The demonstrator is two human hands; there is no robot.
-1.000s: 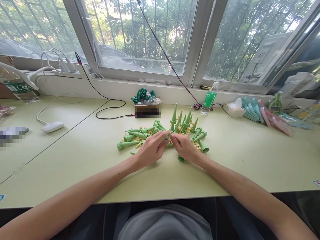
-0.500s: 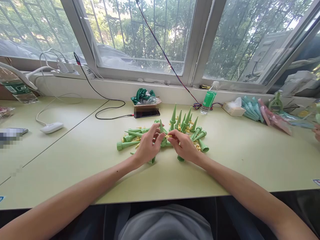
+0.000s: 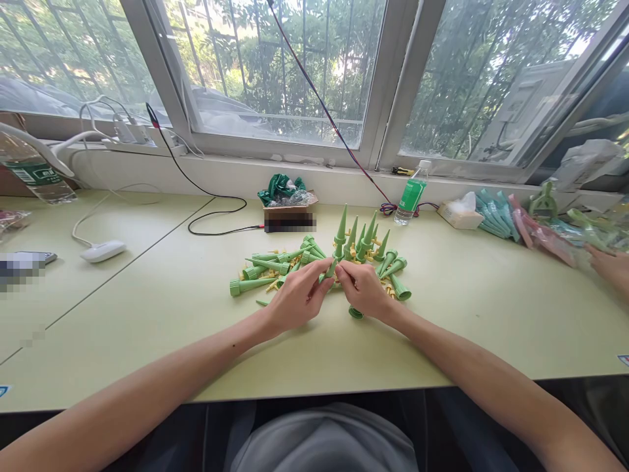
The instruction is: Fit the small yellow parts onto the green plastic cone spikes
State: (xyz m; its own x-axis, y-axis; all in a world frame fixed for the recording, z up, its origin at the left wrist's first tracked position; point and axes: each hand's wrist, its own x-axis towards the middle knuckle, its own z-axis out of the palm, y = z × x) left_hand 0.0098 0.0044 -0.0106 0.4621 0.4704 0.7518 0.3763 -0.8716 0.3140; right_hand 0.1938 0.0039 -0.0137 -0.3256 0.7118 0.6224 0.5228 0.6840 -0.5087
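My left hand (image 3: pixel 299 295) is closed around a green plastic plant watering spike (image 3: pixel 331 269), which is tilted with its tip up and to the right. Against that spike, the fingers of my right hand (image 3: pixel 363 288) are pinched together; what they hold is mostly hidden, apart from a trace of yellow below the fingertips. Behind my hands, several assembled spikes (image 3: pixel 366 241) stand upright with small yellow valves attached. Loose green spikes (image 3: pixel 250 284) and yellow valves lie to the left, and more spikes (image 3: pixel 401 286) lie to the right. One spike end (image 3: pixel 356 313) shows beneath my right wrist.
A small box with green plastic wrapping (image 3: pixel 287 193) and a cabled dark device (image 3: pixel 289 223) lie behind. A water bottle (image 3: pixel 411 195), a tissue box (image 3: pixel 459 213) and bagged parts (image 3: pixel 545 239) line the window side. Another person's hand (image 3: pixel 609 265) reaches in at far right.
The spike in my left hand has tilted rightward, and my left hand has turned over it. The yellow valve in my right fingers is now mostly hidden. Another person's hand has come further in.
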